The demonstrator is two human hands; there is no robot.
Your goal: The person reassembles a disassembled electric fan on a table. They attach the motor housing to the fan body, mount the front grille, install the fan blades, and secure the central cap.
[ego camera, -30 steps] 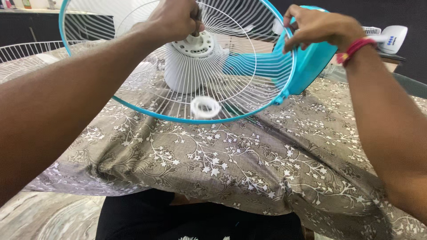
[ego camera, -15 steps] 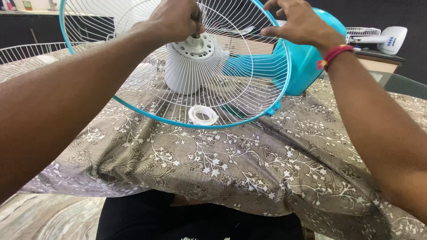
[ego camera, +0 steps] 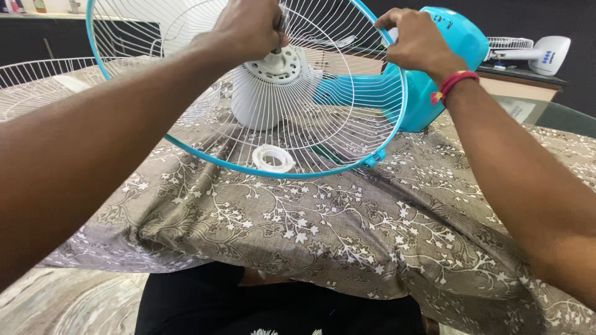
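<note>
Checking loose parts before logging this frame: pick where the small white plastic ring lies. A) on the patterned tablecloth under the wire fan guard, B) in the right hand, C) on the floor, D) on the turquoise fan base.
A: the small white plastic ring rests on the patterned tablecloth, seen through the wires of the turquoise-rimmed fan guard.

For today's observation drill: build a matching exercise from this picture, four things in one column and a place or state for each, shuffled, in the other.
1. left hand
2. right hand
3. white plastic ring
4. second wire guard

a. lies on the patterned cloth, seen through the wires
b. grips the turquoise rim of the fan guard
c. lies at the far left
d. at the guard's centre, above the white motor

Pairs: 1-d, 2-b, 3-a, 4-c
</note>
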